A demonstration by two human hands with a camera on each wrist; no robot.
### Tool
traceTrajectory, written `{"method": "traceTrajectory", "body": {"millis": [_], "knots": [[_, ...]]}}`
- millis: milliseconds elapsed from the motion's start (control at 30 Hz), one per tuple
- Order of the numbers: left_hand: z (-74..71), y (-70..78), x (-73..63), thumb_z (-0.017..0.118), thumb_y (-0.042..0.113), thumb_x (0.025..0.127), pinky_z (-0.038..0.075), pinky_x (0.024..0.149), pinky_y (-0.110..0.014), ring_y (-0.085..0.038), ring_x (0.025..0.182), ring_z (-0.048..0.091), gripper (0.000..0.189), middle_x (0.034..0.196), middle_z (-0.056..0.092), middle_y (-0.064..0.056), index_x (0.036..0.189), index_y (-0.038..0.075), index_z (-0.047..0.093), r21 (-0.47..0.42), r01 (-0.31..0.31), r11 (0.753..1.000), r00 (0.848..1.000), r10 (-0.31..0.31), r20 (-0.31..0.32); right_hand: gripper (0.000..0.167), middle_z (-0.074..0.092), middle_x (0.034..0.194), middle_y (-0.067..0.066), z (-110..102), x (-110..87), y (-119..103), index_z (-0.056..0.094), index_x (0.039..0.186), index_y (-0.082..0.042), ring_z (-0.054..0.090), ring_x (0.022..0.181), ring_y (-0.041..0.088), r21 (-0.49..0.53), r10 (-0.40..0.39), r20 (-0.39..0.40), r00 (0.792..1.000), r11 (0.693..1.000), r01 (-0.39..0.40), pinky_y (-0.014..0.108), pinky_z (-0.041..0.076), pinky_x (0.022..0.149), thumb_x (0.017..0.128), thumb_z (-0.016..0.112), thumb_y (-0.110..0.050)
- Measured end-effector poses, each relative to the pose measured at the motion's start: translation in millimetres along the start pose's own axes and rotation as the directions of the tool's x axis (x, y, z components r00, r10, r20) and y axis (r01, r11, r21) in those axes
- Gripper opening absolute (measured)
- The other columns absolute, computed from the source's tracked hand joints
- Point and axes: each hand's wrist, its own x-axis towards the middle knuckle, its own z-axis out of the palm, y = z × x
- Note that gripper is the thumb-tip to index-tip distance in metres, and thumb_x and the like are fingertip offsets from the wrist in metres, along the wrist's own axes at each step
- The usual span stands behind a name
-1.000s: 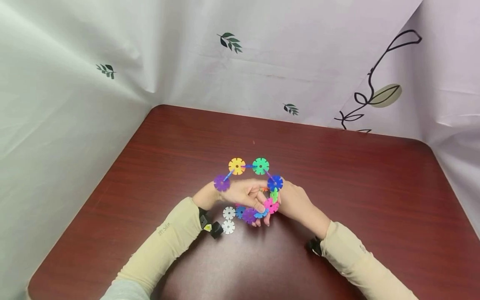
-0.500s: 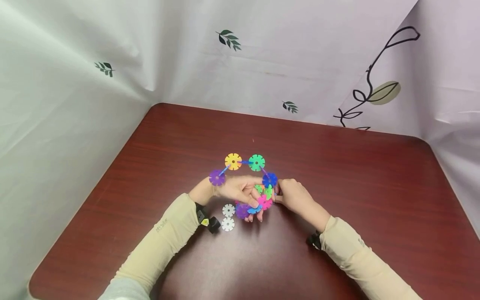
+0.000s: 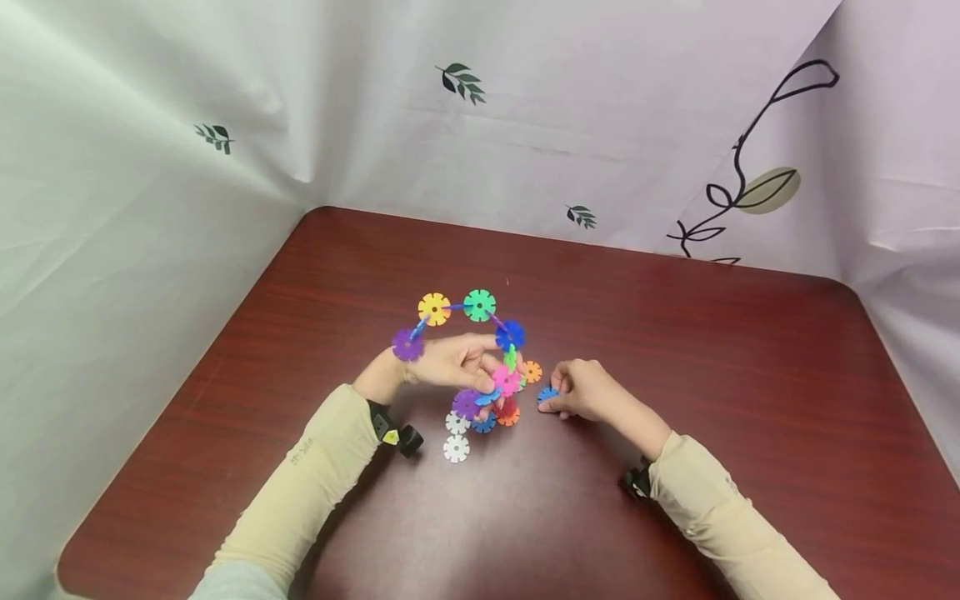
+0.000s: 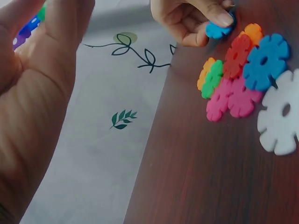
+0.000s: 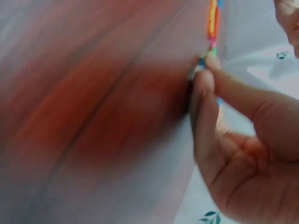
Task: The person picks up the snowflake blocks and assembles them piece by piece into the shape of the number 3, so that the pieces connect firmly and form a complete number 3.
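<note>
Snowflake-disc chain [image 3: 465, 350] over dark-red table [image 3: 750, 400]

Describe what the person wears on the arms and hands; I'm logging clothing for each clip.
Both hands, the left hand and the right hand, are bare. Each arm is covered to the wrist by a pale beige sleeve, the left one with small dark print. A small black device sits at each wrist.

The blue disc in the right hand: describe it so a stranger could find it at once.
On the red-brown table, right of the loose heap of discs, the right hand pinches a notched blue disc. It alone is held at the fingertips.
</note>
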Motion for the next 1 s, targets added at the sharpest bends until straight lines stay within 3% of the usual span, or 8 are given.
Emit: {"method": "traceTrajectory", "body": {"millis": [300, 433, 567, 800, 933, 1000], "knots": [[1.3, -4.0, 4.1, 0.055, 0.004, 0.093, 0.055, 0.078, -0.041, -0.025, 0.078, 0.069, 0.041, 0.093, 0.068, -0.011, 0.127, -0.007, 0.034, -0.032, -0.073, 0.997, 0.987, 0.067, -0.147, 0.029, 0.053, 0.047, -0.006, 8.6, -12.3, 5.5, 0.052, 0.066, -0.010, 0.055, 0.041, 0.008, -0.059, -0.191, -0.058, 0.980, 0.980, 0.188, 0.021, 0.042, 0.044, 0.083, 0.072, -0.023], [3.7, -4.7, 7.7, 0.053, -0.001, 0.093, 0.054, 0.080, -0.043, -0.026, 0.079, 0.069, 0.042, 0.095, 0.069, -0.011, 0.128, -0.009, 0.032, -0.018, -0.115, 0.993, 0.972, 0.109, -0.209, 0.028, 0.053, 0.046, -0.006, 9.2, -17.8, 4.8, 0.052, 0.064, -0.010, 0.053, 0.040, 0.004, -0.102, -0.292, -0.062, 0.955, 0.953, 0.285, 0.017, 0.043, 0.043, 0.086, 0.068, -0.016], [5.8, -5.2, 10.6, 0.053, -0.002, 0.092, 0.054, 0.080, -0.039, -0.025, 0.082, 0.069, 0.042, 0.097, 0.069, -0.008, 0.129, -0.006, 0.034, 0.012, -0.141, 0.990, 0.951, 0.139, -0.278, 0.020, 0.056, 0.052, -0.005, 8.2, -24.6, 0.1, 0.056, 0.070, -0.006, 0.054, 0.045, 0.000, -0.162, -0.376, -0.089, 0.922, 0.919, 0.359, 0.014, 0.043, 0.045, 0.088, 0.063, -0.008], [7.4, -6.9, 11.5, 0.056, -0.002, 0.091, 0.054, 0.083, -0.038, -0.046, 0.090, 0.062, 0.040, 0.097, 0.069, -0.009, 0.127, -0.004, 0.040, 0.074, -0.125, 0.989, 0.930, 0.143, -0.339, 0.012, 0.070, 0.070, 0.002, 12.0, -43.5, -14.9, 0.054, 0.079, -0.004, 0.066, 0.062, 0.006, -0.051, -0.357, -0.185, 0.916, 0.934, 0.354, 0.016, 0.043, 0.044, 0.087, 0.063, -0.003], [8.0, -7.7, 13.9, 0.056, -0.003, 0.090, 0.054, 0.082, -0.038, -0.041, 0.089, 0.065, 0.038, 0.100, 0.068, -0.010, 0.126, -0.003, 0.041, 0.114, -0.131, 0.985, 0.923, 0.163, -0.350, 0.019, 0.070, 0.068, 0.001, 21.5, -53.0, -19.8, 0.050, 0.074, -0.007, 0.066, 0.062, 0.003, -0.003, -0.388, -0.221, 0.895, 0.918, 0.397, 0.014, 0.046, 0.046, 0.086, 0.064, -0.002], [8.2, -8.2, 15.8, 0.055, -0.004, 0.090, 0.053, 0.083, -0.040, -0.038, 0.087, 0.067, 0.038, 0.102, 0.068, -0.013, 0.126, -0.005, 0.040, 0.111, -0.148, 0.983, 0.926, 0.177, -0.334, 0.021, 0.070, 0.068, 0.000, 26.4, -56.8, -20.8, 0.048, 0.074, -0.009, 0.066, 0.063, 0.002, 0.015, -0.418, -0.235, 0.878, 0.901, 0.433, 0.013, 0.048, 0.050, 0.086, 0.063, -0.002]]}}
